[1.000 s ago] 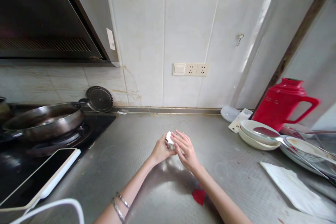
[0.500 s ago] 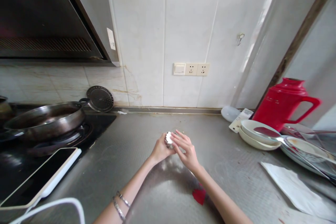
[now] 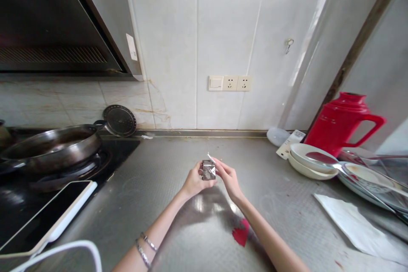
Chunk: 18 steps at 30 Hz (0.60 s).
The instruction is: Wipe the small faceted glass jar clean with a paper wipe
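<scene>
My left hand [image 3: 195, 182] is wrapped round the left side of a small, shiny, dark silvery block [image 3: 209, 171], held above the middle of the steel counter. My right hand [image 3: 227, 174] is at the block's upper right, its fingers pinching a thin white piece [image 3: 211, 158] that sticks up at the block's top edge. A crumpled red scrap [image 3: 241, 233] lies on the counter beside my right forearm. Whether the white piece is joined to the block cannot be made out.
A pan [image 3: 54, 148] sits on the stove at left, with a phone [image 3: 44, 216] in front. At right stand a red thermos [image 3: 341, 123], stacked bowls [image 3: 312, 168], plates [image 3: 376, 185] and a white paper sheet [image 3: 357, 225]. A white cable [image 3: 73, 244] curves at lower left.
My right fingers have drawn together and moved off the block's face, now pinching the white piece. More of the block's dark surface shows. The view has shifted slightly.
</scene>
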Each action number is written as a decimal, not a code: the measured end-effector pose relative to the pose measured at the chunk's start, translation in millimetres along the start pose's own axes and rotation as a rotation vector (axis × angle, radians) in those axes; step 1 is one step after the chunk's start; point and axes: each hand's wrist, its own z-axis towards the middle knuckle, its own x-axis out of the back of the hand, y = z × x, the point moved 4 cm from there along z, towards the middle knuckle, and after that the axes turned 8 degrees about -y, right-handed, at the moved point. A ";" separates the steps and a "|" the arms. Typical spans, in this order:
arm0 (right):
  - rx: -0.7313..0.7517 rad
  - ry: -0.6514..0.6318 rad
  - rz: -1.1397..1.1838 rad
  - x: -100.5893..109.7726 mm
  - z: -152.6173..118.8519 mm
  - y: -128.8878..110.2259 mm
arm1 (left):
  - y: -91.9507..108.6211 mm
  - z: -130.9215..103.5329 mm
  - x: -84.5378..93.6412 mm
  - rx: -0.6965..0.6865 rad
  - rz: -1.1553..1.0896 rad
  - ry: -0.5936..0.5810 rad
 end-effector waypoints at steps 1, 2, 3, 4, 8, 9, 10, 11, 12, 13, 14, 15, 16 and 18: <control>0.024 0.002 -0.039 -0.3 -0.4 -1.2 | -0.6 0.7 0.8 0.008 -0.020 0.017; 0.055 -0.001 -0.089 -0.7 -0.8 -2.7 | -1.3 1.4 1.5 0.016 -0.044 0.032; 0.084 -0.008 -0.139 -1.1 -1.2 -4.1 | -2.0 2.1 1.9 0.028 -0.075 0.040; 0.110 -0.019 -0.183 -1.6 -1.6 -5.2 | -2.8 2.6 2.0 0.045 -0.114 0.042; 0.186 -0.069 -0.362 -2.9 -3.6 -5.7 | -6.2 2.6 0.7 0.150 -0.267 0.021; 0.217 -0.074 -0.429 -3.1 -4.5 -5.7 | -6.6 2.2 0.3 0.165 -0.290 0.015; 0.250 -0.077 -0.498 -3.5 -5.5 -5.5 | -7.0 1.7 -0.3 0.172 -0.310 0.009; 0.279 -0.079 -0.559 -3.9 -6.6 -5.1 | -7.4 1.2 -0.9 0.174 -0.330 0.006; 0.301 -0.081 -0.607 -4.3 -7.7 -4.3 | -8.0 0.7 -1.7 0.173 -0.354 0.004; 0.313 -0.082 -0.641 -4.8 -8.8 -3.2 | -8.7 0.2 -2.7 0.170 -0.382 0.004; 0.316 -0.088 -0.666 -5.3 -9.7 -1.9 | -9.4 -0.3 -3.7 0.166 -0.410 0.006; 0.313 -0.102 -0.689 -6.3 -10.6 -0.7 | -10.0 -0.8 -4.9 0.165 -0.439 0.009; 0.311 -0.121 -0.713 -7.7 -11.5 0.3 | -10.5 -1.3 -6.3 0.166 -0.468 0.011; 0.312 -0.168 -0.768 -11.0 -13.1 1.0 | -10.9 -2.2 -9.3 0.181 -0.528 0.005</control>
